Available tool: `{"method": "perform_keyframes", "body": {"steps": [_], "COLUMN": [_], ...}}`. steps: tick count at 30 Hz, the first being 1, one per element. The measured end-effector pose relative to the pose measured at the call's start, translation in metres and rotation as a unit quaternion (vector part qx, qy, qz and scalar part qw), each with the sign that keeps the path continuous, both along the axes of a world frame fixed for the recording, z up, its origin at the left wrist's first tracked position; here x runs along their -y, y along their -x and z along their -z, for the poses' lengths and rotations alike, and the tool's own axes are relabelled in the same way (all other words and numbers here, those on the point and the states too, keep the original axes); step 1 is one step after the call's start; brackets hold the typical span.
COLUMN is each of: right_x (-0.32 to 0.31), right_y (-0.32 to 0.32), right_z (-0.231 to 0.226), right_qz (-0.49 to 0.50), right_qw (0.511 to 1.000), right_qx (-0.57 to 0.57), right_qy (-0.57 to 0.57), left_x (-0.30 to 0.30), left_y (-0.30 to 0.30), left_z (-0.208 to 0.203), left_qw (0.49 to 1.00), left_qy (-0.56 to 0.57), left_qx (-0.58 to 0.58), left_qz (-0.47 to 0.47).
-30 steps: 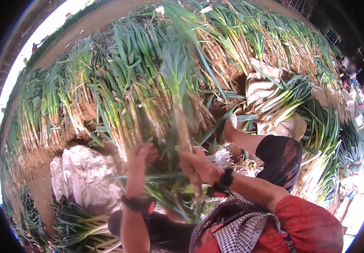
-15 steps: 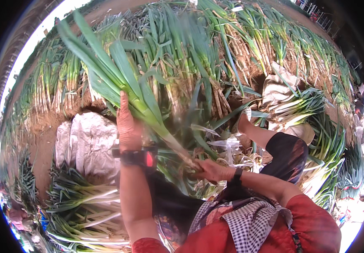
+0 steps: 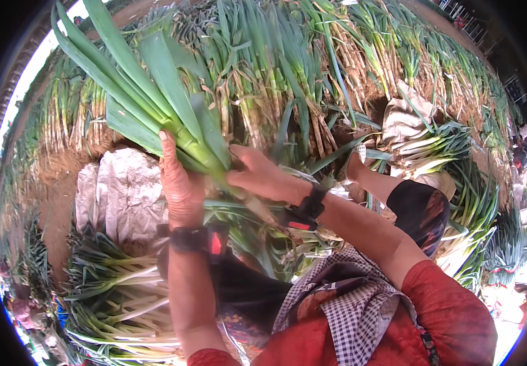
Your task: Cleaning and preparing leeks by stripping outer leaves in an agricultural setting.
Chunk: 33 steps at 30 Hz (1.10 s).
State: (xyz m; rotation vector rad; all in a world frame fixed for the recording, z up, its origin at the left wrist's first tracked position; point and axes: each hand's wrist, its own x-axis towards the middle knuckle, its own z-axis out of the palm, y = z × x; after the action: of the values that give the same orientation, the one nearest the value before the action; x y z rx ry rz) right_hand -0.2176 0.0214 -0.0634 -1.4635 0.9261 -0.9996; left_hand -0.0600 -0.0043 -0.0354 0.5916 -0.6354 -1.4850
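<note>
A large leek slants across in front of me, its broad green leaves fanned to the upper left and its pale root end pointing to the lower right. My left hand grips it from the left, thumb lying along the stem below the leaves. From the right, my right hand is closed on the same stem where the leaves branch, its fingertips partly hidden behind the stalk. Beneath my forearms lie loose green leaves and pale scraps, partly covered by my arms.
Unpeeled leeks stand in a long row on brown soil ahead. Pale sacks lie at left and right. Cleaned leeks with white stems are heaped at lower left; another bundle rests by the right sack, near my bare foot.
My right hand has moved from the root end up the stem to the base of the leaves. The leek has shifted slightly up and left, with my left hand still on it.
</note>
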Motion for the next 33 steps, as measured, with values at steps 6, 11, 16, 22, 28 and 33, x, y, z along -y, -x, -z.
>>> {"method": "perform_keyframes", "body": {"steps": [6,11,16,22,28,33], "right_x": [0.001,-0.002,-0.048,-0.103,-0.156,-0.077], "right_y": [0.001,0.02,0.03,0.068,0.159,0.104], "right_z": [-0.001,0.024,0.13,0.164,0.211,0.116], "right_qz": [-0.006,-0.013,0.057,-0.093,-0.239,-0.013], "right_qw": [1.0,0.991,0.984,0.863,0.757,0.948], "right_qx": [-0.002,0.044,-0.167,-0.497,-0.558,-0.307], "right_qy": [0.02,-0.127,-0.014,-0.004,-0.241,0.076], "left_x": [-0.003,0.002,-0.001,-0.014,0.0,0.004], "left_y": [0.008,0.011,0.019,0.022,-0.003,-0.004], "left_z": [0.006,0.012,0.011,0.044,-0.018,-0.004], "left_qw": [0.999,0.999,0.996,0.99,0.998,0.999], "left_qy": [-0.017,-0.005,0.038,-0.056,0.068,0.037], "left_qx": [0.033,-0.004,-0.042,0.114,0.004,-0.023], "left_qz": [-0.025,-0.037,0.066,-0.064,0.002,-0.021]}}
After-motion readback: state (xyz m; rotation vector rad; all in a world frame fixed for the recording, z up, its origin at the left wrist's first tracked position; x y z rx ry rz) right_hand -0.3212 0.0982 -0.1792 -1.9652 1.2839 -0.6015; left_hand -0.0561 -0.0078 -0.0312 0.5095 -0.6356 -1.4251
